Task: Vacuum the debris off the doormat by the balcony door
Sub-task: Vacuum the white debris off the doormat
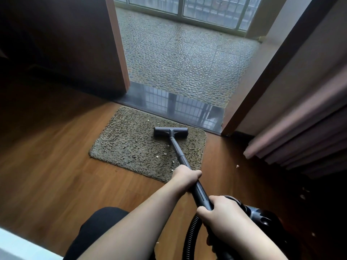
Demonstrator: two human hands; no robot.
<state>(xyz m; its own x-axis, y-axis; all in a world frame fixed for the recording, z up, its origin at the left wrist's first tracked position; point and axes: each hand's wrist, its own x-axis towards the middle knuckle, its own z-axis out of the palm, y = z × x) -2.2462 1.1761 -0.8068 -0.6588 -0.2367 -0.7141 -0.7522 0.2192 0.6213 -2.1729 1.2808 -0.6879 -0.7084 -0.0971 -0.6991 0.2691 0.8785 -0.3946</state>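
Note:
A shaggy brown doormat (pixel 131 143) lies on the wooden floor before the balcony threshold. Pale debris bits (pixel 157 156) are scattered on its right half. The black vacuum head (pixel 170 131) rests on the mat's far right part. Its dark wand (pixel 180 154) slants back toward me. My left hand (pixel 185 176) grips the wand near the mat's front edge. My right hand (pixel 221 212) grips the wand's lower end, where the ribbed hose (pixel 191 233) joins.
The vacuum body (pixel 262 218) sits on the floor at my right. An open wooden door (pixel 105 53) stands left of the doorway; a pebbled balcony floor (pixel 184 59) lies beyond. Pink curtains (pixel 300 132) hang at right. One crumb (pixel 237 166) lies on the wood floor.

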